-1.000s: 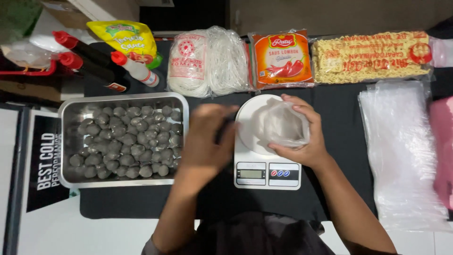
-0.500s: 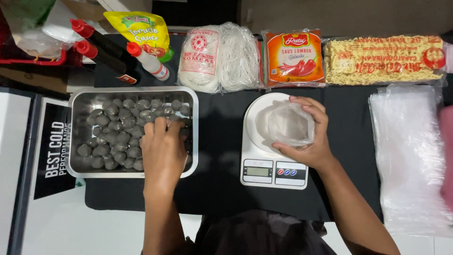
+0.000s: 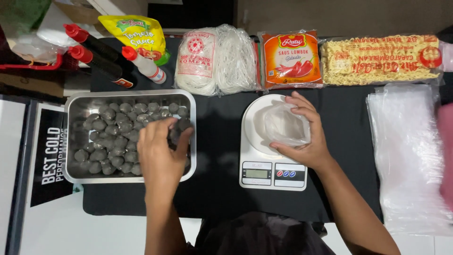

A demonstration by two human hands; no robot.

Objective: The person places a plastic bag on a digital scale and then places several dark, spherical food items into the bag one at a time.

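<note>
On a bench draped in black cloth, a steel tray holds a heap of round grey meatballs, dull and slightly dimpled, with the left hand curled down among them at the tray's right side, though what its fingers have gripped cannot be made out. The right hand grasps a clear plastic bag, held open on the white digital scale beside the tray, below packets of noodles and chilli sauce.
</note>
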